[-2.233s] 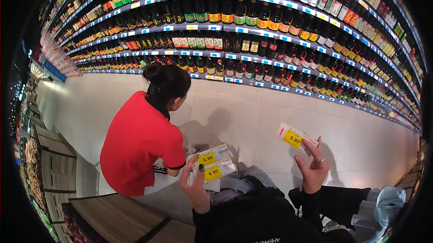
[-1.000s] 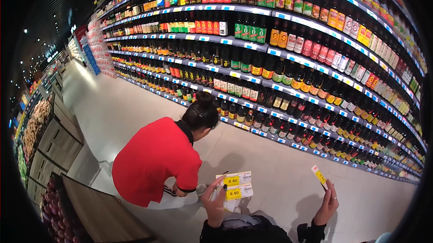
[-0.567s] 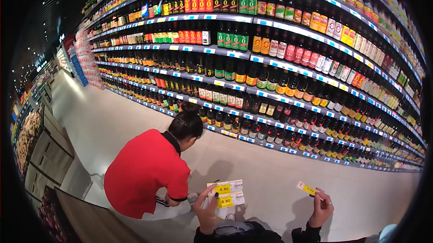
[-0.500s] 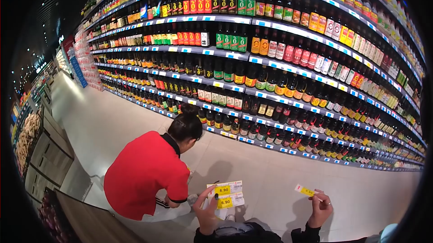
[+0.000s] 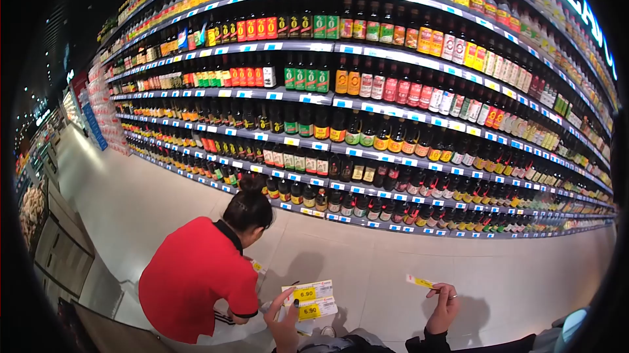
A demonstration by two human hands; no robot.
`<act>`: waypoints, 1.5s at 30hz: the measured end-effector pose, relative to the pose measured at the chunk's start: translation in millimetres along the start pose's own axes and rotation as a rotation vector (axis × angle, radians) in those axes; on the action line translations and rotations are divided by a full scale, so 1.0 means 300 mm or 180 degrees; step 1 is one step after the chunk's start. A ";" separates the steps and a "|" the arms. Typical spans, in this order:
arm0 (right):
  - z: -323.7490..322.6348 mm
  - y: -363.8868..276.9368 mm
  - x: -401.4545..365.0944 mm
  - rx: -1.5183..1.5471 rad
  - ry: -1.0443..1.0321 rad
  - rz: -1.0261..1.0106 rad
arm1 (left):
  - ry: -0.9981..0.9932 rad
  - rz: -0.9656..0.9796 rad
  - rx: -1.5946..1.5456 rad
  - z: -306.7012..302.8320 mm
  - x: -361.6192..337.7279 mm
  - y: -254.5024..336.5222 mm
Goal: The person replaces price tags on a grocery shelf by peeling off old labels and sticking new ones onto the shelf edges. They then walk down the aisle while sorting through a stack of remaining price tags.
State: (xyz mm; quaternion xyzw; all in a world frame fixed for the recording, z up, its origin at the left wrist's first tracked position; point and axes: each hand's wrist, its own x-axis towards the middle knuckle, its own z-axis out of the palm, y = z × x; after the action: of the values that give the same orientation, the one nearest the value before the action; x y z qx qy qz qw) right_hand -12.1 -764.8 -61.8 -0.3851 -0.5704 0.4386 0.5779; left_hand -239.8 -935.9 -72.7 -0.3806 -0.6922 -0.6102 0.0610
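My left hand (image 5: 283, 324) grips price labels (image 5: 307, 302) between thumb and fingers. They are white and yellow, the yellow parts reading 6.90, and they sit one above the other. A dark oval spot shows at the thumb end. Farther right, my right hand (image 5: 443, 307), with a ring on one finger, pinches a single small price tag (image 5: 420, 281) by its right end. That tag is white and red at its far end and yellow in the middle; its print is too small to read. Both hands are raised above the floor, apart from each other.
A person in a red shirt (image 5: 196, 274) crouches at my left, near a small yellow tag (image 5: 258, 266). Ahead runs a long shelf (image 5: 393, 109) of bottles with price labels along its edges. Wooden produce bins (image 5: 62, 248) stand at far left. Pale floor (image 5: 367, 255) lies between.
My view has tipped up and turned slightly right, so hands, person and shelves sit lower and farther left. Both hands keep their labels. The crouching person's yellow tag now shows more clearly.
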 end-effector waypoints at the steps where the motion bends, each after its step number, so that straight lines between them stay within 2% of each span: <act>1: 0.005 -0.002 0.002 -0.0004 0.0041 -0.0016 | -0.0025 0.0025 -0.0027 0.006 0.003 0.003; 3: 0.017 -0.006 0.003 0.0273 0.0138 0.0070 | 0.0011 -0.0274 -0.0076 0.010 0.002 0.014; 6: 0.018 -0.026 0.001 0.0069 0.0100 0.0261 | -0.0225 -0.0344 -0.0096 0.021 0.004 0.038; 10: 0.020 -0.028 0.002 -0.0118 0.0187 0.0189 | -0.0280 -0.0286 -0.0153 0.061 -0.003 0.049; 12: 0.011 -0.007 0.003 -0.0590 0.0217 -0.0368 | -0.0403 -0.0101 0.0033 0.067 -0.002 0.039; 14: 0.002 -0.006 -0.001 -0.0418 0.0205 -0.0159 | -0.0522 0.0083 0.0222 0.073 0.005 0.048; 18: 0.009 -0.039 0.000 -0.0040 0.0249 0.0211 | -0.0484 -0.0040 -0.0198 0.094 0.013 0.081; 23: 0.006 -0.029 0.001 -0.0017 0.0276 0.0142 | -0.0498 -0.0114 -0.0341 0.098 0.006 0.055; 25: 0.006 -0.013 -0.004 -0.0161 0.0292 0.0030 | -0.0591 0.0212 0.0091 0.089 -0.004 0.018; 27: 0.016 -0.008 -0.012 -0.0096 0.0152 0.0206 | -0.0665 0.0187 0.0050 0.084 -0.019 0.014; 32: 0.029 0.004 -0.025 -0.0096 0.0242 0.0170 | -0.0901 0.0136 -0.0187 0.109 -0.030 0.038; 35: 0.011 -0.009 -0.038 -0.0657 0.0140 0.0040 | -0.0897 -0.0046 -0.0416 0.120 -0.045 0.039; 37: 0.005 -0.012 -0.035 -0.0581 0.0368 0.0135 | -0.0686 -0.0338 -0.1244 0.129 -0.056 0.024; 38: -0.006 -0.011 -0.028 -0.0674 0.0150 -0.0073 | -0.0734 -0.0356 -0.0853 0.128 -0.021 0.082; 39: -0.015 -0.014 -0.032 -0.0777 -0.0047 -0.0275 | -0.0627 -0.1002 -0.1265 0.120 -0.018 0.105; 40: -0.017 -0.018 -0.034 -0.0833 0.0137 -0.0303 | -0.0527 -0.1643 -0.1685 0.134 -0.011 0.116; 41: -0.017 -0.017 -0.041 -0.0800 0.0036 -0.0305 | -0.0769 -0.0731 -0.1196 0.133 -0.024 0.090; 44: -0.033 0.000 -0.067 -0.0849 -0.0027 -0.0365 | -0.0851 -0.0572 -0.1110 0.148 -0.029 0.082; 45: -0.034 0.001 -0.057 -0.0903 -0.0026 -0.0403 | -0.0771 -0.1166 -0.1395 0.163 -0.025 0.090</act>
State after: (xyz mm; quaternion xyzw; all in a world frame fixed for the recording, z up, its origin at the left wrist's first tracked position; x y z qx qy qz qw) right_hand -1.3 -780.4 -68.1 -0.4244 -0.6521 0.3178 0.5419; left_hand -199.9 -896.7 -67.4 -0.3235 -0.6034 -0.6960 -0.2164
